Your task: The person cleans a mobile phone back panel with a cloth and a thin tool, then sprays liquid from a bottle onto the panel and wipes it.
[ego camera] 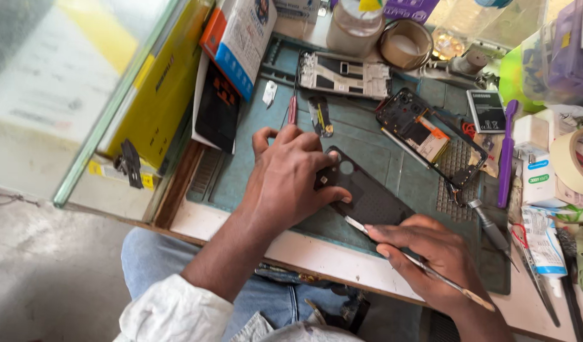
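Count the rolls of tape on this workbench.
2. A brown roll of tape lies at the top of the bench beside a clear jar; a cream roll of masking tape sits at the right edge. Clutter may hide more.

Daylit glass pane (63, 82), wooden workbench (317, 256), grey floor (44, 278)
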